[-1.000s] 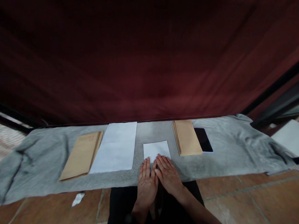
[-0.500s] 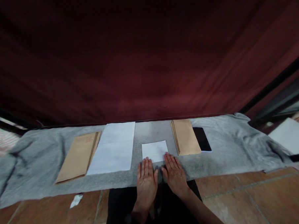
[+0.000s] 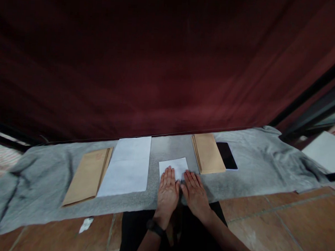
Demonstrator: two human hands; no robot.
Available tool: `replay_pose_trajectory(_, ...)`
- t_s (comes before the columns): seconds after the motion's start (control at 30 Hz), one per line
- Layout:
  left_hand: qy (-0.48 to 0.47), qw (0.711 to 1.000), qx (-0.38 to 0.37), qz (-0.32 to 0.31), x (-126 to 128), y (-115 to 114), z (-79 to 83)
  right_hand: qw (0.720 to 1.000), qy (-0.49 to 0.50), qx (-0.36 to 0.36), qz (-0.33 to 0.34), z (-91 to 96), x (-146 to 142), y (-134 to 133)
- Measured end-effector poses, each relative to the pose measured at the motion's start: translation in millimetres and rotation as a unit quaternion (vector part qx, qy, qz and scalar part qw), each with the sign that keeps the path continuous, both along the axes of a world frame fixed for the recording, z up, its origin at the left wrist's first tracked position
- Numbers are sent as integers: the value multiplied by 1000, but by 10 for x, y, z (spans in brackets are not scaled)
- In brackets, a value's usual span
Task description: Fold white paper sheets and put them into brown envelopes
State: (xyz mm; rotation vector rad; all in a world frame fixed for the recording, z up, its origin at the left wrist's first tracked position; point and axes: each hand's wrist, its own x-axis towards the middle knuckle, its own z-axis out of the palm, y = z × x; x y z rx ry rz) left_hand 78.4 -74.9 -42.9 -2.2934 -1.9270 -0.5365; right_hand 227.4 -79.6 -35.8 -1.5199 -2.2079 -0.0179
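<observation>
A small white folded paper (image 3: 177, 164) lies flat in front of me on the grey cloth (image 3: 166, 147). My left hand (image 3: 168, 190) rests on it palm down, fingers stretched out over its left and middle part. Flat on the paper's lower right corner are the fingertips of my right hand (image 3: 195, 191), its palm on the cloth's near edge. Neither hand grips anything. To the left lie larger white sheets (image 3: 128, 168) with a crease across them. Just right of the small paper is a stack of brown envelopes (image 3: 210, 153).
Another stack of brown envelopes (image 3: 86, 175) lies at the far left. A dark-screened phone (image 3: 227, 156) sits partly under the right envelopes. Behind the cloth hangs a dark red curtain (image 3: 169, 85). A paper scrap (image 3: 85, 224) lies on the tiled floor (image 3: 65, 235).
My left hand has slid forward and slightly right, further onto the small folded paper. My right hand stays in nearly the same place.
</observation>
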Motion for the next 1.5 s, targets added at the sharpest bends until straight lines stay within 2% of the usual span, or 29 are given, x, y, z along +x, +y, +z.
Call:
replay_pose_trajectory(0.2,31,999,-6,-8,-5,-25,29,996,15,-56,74,75,-276,349)
replay_pose_trajectory(0.4,42,999,-19,-6,11,-14,0,994,6,-74,81,16,-367,556)
replay_pose_trajectory(0.53,32,999,-5,-2,10,7,-11,996,-23,-63,61,-37,-289,589)
replay_pose_trajectory(0.87,-25,999,-27,15,18,47,-19,999,-32,-12,-9,-203,-194,584)
replay_pose_trajectory(1.03,-17,997,-60,50,37,205,51,999,-39,-5,-21,-223,-204,567)
replay_pose_trajectory(1.2,-8,995,-94,34,-14,366,126,999,-42,0,-34,-216,-232,564)
replay_pose_trajectory(1.5,-17,994,-50,95,-109,360,-6,998,-42,7,-47,-223,-237,555)
